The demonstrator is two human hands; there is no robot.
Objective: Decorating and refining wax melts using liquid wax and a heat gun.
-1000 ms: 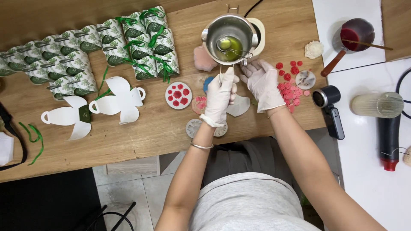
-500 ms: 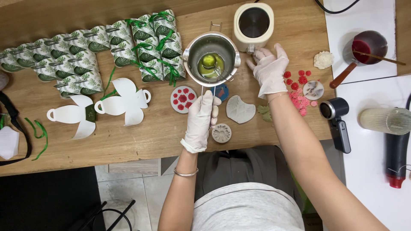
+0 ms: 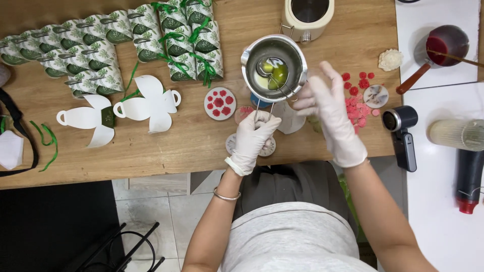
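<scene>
The table [image 3: 191,146] carries rows of green-leaf boxes [image 3: 126,38] well left of the fingers. A steel pot [image 3: 275,68] with yellow-green liquid hangs just above the left hand [image 3: 252,141], whose gloved fingers are curled tight around its wire handle. The right hand [image 3: 333,116] is spread loosely beside the pot's rim, gripping nothing. Red discs [image 3: 358,85] lie just beyond its fingertips, a white mould [image 3: 220,103] left of the handle.

You get bright, even light from above, with soft short shadows. The right hand [image 3: 335,118] is a little blurred. The white surface [image 3: 443,201] at right looks nearly overexposed.
</scene>
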